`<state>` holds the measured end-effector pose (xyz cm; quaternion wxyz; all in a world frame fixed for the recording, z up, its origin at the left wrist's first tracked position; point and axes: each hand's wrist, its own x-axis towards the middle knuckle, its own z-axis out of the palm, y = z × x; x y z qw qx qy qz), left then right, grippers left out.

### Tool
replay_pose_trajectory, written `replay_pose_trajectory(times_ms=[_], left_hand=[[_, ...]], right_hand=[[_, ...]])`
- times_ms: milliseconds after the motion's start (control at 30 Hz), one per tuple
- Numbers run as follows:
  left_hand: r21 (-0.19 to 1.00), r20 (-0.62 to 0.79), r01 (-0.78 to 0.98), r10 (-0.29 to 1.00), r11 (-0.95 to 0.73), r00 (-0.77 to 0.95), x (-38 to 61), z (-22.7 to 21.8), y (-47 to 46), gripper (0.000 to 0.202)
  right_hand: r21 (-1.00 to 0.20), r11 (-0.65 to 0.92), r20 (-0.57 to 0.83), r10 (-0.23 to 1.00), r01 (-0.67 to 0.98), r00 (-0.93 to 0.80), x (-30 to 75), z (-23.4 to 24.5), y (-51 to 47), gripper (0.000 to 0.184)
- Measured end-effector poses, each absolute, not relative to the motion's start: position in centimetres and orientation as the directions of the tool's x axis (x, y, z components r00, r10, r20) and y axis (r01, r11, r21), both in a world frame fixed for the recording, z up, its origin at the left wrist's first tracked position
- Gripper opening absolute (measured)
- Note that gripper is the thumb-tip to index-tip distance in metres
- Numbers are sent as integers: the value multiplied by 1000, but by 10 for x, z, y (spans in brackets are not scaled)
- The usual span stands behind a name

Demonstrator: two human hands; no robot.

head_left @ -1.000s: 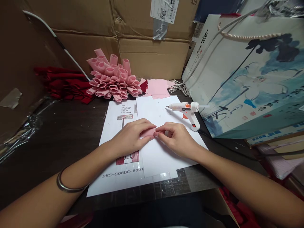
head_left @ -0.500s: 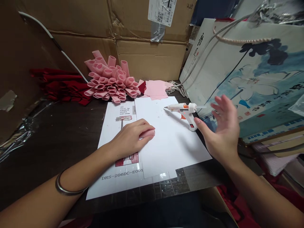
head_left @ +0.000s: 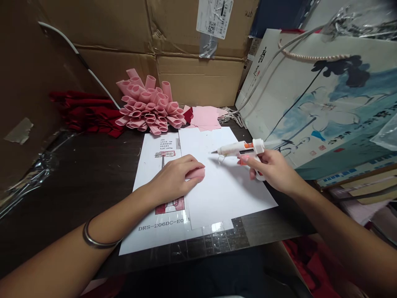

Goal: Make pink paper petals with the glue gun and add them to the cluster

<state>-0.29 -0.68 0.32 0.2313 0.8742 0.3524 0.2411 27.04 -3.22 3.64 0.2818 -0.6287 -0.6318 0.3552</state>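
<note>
Thumb and fingers of the left hand (head_left: 175,176), in the head view, close around a small pink piece (head_left: 196,174) over the white sheet (head_left: 223,194). Part of the piece shows between thumb and fingers; the rest is hidden by the hand, so whether it is rolled or folded cannot be told. The right hand (head_left: 274,167) is clasped around the handle of a white glue gun (head_left: 237,149). Both hands are well apart, with the gun's barrel reaching into the gap between them.

From the right hand, the pink piece lies to the left; the left hand is the nearer, already holding it. Its long axis seems to run roughly left to right. The gun's barrel lies much the same way, its nozzle (head_left: 214,152) pointing left, near the exposed end of the piece, a little to the right and farther out, not touching it. A translucent glue stick (head_left: 275,143) sticks out behind the barrel, just above the right hand.

Beyond the left hand sits a bundle of pink rolls (head_left: 149,105), with dark red fabric (head_left: 89,118) to its left. Flat pink pieces (head_left: 205,116) lie beyond the nozzle.
</note>
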Motion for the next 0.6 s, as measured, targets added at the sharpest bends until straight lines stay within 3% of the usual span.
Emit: replay_pose_trajectory(times_ms=[133,333,500,600], left_hand=[[572,248,506,724,-645,643,-3,2,-7,23],[573,246,510,728,-642,640,-5,4,-6,22],[621,146,569,793,-539,592,-8,12,-7,16],[629,158,553,786,-547,598,-9,13,-6,15]], right_hand=[[-789,-71,-192,972,610,-136,267,50,-51,47],[-746,-25,-205,960,666,-193,256,43,-49,58],[-699,7,-207,955,715,-211,252,46,-47,53],[-659,31,-201,956,752,-215,251,49,-47,53]])
